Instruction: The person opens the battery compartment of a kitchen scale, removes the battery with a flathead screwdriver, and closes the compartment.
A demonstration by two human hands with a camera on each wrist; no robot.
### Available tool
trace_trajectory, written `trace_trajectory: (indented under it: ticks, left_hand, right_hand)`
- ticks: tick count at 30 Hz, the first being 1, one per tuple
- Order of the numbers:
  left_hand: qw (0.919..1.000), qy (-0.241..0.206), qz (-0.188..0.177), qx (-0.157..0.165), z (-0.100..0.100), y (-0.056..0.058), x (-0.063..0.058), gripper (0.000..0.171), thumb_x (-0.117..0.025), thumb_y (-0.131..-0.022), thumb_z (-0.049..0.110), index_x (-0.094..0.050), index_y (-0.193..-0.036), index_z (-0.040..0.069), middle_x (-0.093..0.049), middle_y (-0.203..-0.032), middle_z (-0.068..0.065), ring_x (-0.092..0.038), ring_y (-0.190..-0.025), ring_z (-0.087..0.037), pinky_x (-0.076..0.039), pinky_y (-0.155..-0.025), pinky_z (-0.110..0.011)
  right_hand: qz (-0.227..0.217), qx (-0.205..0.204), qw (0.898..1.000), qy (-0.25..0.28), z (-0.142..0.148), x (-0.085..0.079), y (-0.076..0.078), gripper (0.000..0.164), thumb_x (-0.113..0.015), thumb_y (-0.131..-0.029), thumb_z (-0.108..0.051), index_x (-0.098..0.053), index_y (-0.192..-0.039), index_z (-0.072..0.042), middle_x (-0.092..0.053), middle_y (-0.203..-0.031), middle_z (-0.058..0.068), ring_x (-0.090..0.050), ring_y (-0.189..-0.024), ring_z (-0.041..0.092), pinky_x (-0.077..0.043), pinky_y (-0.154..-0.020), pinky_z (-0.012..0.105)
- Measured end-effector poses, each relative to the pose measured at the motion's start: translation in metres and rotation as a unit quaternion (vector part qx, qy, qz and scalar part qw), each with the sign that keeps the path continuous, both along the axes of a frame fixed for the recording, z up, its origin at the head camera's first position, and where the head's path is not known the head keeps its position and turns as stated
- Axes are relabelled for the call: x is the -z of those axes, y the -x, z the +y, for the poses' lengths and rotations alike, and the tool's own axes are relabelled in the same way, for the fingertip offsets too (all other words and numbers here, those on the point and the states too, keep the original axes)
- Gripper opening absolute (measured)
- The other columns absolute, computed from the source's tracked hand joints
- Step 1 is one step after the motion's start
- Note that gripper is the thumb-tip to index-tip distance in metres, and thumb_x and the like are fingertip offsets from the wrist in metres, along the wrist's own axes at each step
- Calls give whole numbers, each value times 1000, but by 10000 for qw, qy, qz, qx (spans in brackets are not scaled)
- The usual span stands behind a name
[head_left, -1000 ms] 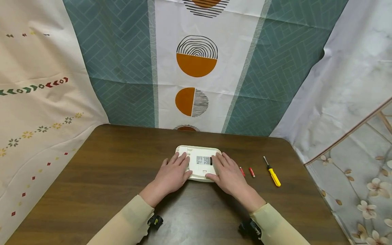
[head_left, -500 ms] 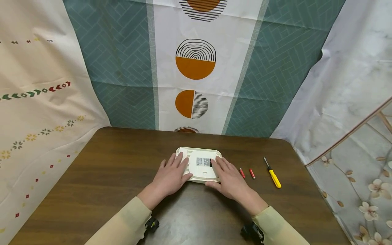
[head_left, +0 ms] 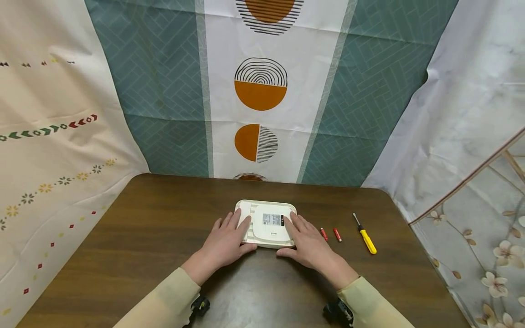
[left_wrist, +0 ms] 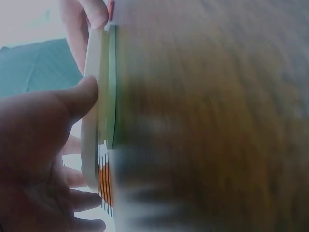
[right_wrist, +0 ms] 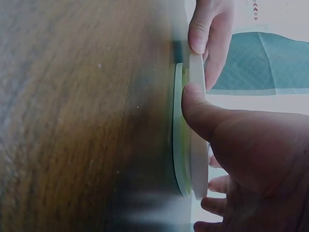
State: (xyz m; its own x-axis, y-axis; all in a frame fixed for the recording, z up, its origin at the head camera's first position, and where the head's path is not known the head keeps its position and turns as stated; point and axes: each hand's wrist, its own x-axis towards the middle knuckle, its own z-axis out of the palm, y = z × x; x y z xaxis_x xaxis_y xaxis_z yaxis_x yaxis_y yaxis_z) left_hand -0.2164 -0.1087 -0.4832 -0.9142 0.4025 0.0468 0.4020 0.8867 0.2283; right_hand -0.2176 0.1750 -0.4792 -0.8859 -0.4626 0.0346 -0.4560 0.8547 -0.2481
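A flat white plastic device (head_left: 266, 230) with rounded corners lies near the middle of the table. A printed label (head_left: 272, 219) and a small dark slot show on its upturned side. My left hand (head_left: 223, 241) rests at its left end, fingers spread and mostly straight, thumb at the near edge. Likewise my right hand (head_left: 305, 241) lies over its right end. Close up in the left wrist view, the left thumb touches the rim of the white device (left_wrist: 94, 121). Two red batteries (head_left: 337, 235) lie right of the right hand.
Farther right lies a screwdriver (head_left: 367, 239) with a yellow handle, its tip pointing away. The brown wooden table (head_left: 135, 255) ends at a patterned curtain (head_left: 172, 114) behind. Light cloths hang along both sides.
Both thumbs have slid a little toward the device's near edge, and the left hand has shifted slightly left. The view has tilted a little upward. Batteries and screwdriver stay put.
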Motion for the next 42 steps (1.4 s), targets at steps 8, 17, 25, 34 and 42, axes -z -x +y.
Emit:
trace_trajectory:
  ticks: [8, 17, 25, 34, 42]
  left_hand:
    - [9991, -273, 265, 170, -1, -1, 0, 83, -86, -98, 43, -52, -163, 3, -38, -170, -33, -45, -153, -49, -33, -124, -67]
    - [9977, -318, 514, 302, -1, 2, 1, 80, -93, -93, 34, -57, -157, 1, -47, -162, -35, -49, -152, -45, -34, -125, -63]
    - [9957, -314, 778, 390, 0, 2, 2, 79, -98, -87, 33, -63, -151, 2, -57, -154, -32, -54, -148, -44, -35, -124, -63]
    - [9925, -366, 1010, 578, -3, 1, -2, 71, -97, -88, 37, -68, -143, 3, -67, -145, -24, -57, -145, -41, -35, -125, -62]
    - [9868, -567, 1309, 766, -5, 3, -13, 58, -85, -98, 44, -70, -136, 3, -71, -136, -22, -66, -135, -40, -37, -123, -62]
  right_hand:
    - [-19, -9, 10000, 13, -3, -1, 0, 102, -85, -96, -51, -37, -170, 0, -29, -177, 27, -33, -161, 48, -32, -127, 61]
    - [110, -43, 9999, 7, -9, 3, 1, 97, -88, -96, -45, -42, -168, 0, -33, -175, 27, -36, -159, 50, -35, -126, 58]
    - [275, -135, 9994, 160, -13, 6, 0, 88, -91, -94, -38, -50, -164, -3, -40, -171, 24, -43, -150, 60, -47, -113, 68]
    - [311, -272, 9982, 430, -10, 3, 2, 83, -95, -92, -26, -55, -162, -5, -46, -168, 23, -45, -149, 54, -44, -116, 65]
    - [416, -155, 9954, 848, -3, -10, 4, 72, -93, -93, -20, -62, -158, -14, -53, -164, 16, -48, -150, 45, -48, -113, 64]
